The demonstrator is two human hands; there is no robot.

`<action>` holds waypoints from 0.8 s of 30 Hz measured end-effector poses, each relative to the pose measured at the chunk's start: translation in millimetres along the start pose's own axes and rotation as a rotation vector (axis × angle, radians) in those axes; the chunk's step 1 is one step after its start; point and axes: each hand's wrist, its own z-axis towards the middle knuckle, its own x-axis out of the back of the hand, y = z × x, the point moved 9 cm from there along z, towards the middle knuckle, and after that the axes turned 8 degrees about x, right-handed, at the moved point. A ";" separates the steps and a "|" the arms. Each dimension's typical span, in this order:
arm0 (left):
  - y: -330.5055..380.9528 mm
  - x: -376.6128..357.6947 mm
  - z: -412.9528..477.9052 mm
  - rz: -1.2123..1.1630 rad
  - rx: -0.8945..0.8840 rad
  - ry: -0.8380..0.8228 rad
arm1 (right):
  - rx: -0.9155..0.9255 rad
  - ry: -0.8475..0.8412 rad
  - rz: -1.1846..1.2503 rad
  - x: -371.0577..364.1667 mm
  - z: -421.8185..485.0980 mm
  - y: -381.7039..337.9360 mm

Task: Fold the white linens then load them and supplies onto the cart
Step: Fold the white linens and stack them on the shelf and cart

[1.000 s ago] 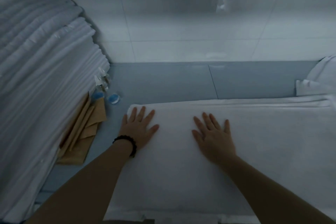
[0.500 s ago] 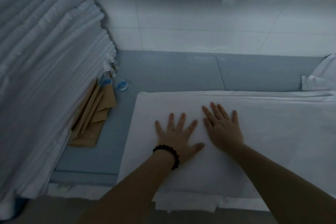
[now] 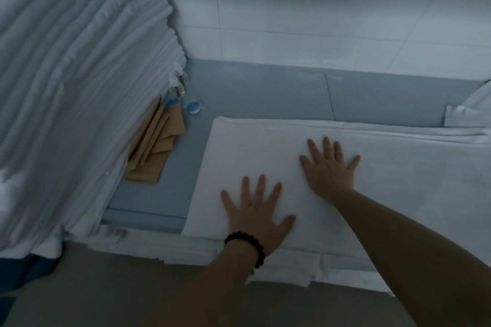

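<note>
A white linen (image 3: 398, 180) lies folded flat on the blue table top (image 3: 260, 93), reaching from the middle to the right edge of view. My left hand (image 3: 257, 210), with a dark bead bracelet on the wrist, presses flat on the linen near its front left corner, fingers spread. My right hand (image 3: 330, 167) presses flat on it a little farther back and to the right, fingers also spread. A tall stack of folded white linens (image 3: 66, 87) fills the left side.
Tan folded bags (image 3: 156, 151) lie beside the tall stack, with small clear spray bottles (image 3: 176, 85) and a blue-capped container (image 3: 193, 107) behind them. More white cloth (image 3: 467, 111) sits at the far right. A white tiled wall (image 3: 292, 21) backs the table.
My left hand slid from the linen's far left corner to the right and then back toward me. My right hand stayed near the middle. The view tilted down and pulled back.
</note>
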 end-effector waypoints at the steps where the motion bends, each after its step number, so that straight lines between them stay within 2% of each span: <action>1: -14.0 4.0 -0.1 -0.007 0.031 0.035 | -0.017 -0.022 0.015 0.2 -0.3 0.9; 6: -37.6 11.1 3.5 0.000 0.097 0.084 | -0.073 -0.097 0.105 -2.6 -36.8 -21.8; 10: -38.1 4.3 10.0 0.010 0.126 0.092 | -0.051 -0.062 0.030 -21.8 -96.9 -39.9; 16: -36.8 11.0 40.5 0.018 0.123 0.062 | -0.026 -0.088 0.035 -15.4 -65.8 -39.9; 20: -25.4 21.0 55.9 -0.004 0.167 -0.051 | -0.040 -0.177 0.055 -10.4 -50.6 -47.2; 24: -16.5 13.3 36.4 -0.017 0.197 -0.046 | -0.005 -0.076 0.073 -16.2 -77.2 -74.1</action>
